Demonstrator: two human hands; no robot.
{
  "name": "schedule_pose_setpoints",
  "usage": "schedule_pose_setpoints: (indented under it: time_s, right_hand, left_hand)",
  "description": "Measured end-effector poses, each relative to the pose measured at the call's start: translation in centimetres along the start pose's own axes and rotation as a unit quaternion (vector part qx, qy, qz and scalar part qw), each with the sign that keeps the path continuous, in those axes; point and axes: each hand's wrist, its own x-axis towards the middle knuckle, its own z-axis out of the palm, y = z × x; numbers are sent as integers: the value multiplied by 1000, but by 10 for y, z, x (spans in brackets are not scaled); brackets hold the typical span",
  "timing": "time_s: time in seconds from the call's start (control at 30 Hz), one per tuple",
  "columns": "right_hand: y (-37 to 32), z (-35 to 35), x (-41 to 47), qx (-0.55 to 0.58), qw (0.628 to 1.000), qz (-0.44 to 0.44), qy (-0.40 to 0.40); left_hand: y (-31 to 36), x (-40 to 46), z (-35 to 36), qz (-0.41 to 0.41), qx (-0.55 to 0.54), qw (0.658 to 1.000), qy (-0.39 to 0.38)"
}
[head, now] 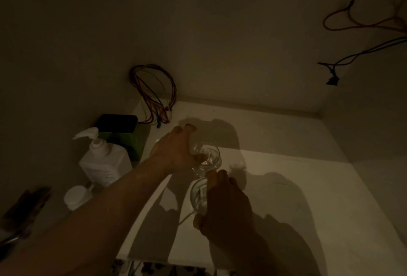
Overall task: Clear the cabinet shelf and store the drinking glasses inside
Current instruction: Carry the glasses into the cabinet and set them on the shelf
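Note:
I look down into a dim white cabinet shelf (275,165). My left hand (174,150) reaches in from the lower left and grips a clear drinking glass (209,156) at its left side, over the middle of the shelf. Just in front of it, my right hand (226,205) is wrapped around a second clear glass (199,196), held close above the shelf near the first glass. Whether either glass rests on the shelf cannot be told.
A bundle of coloured wires (154,95) hangs in the back left corner. Left of the shelf stand a white pump bottle (103,161), a green box with a black top (123,132) and a small white jar (76,196). More wires (356,22) hang upper right.

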Motion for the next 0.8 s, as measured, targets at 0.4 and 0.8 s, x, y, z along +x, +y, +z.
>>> schedule_pose_setpoints:
  time_s: [0.4,0.8]
  right_hand:
    - [2,16,2,38,999,14,22]
    - [22,-13,-29,38,994,85,56]
  left_hand:
    - [-7,-49,5,7,53,998,43]
    - [6,-96,-22,-32,128,991,16]
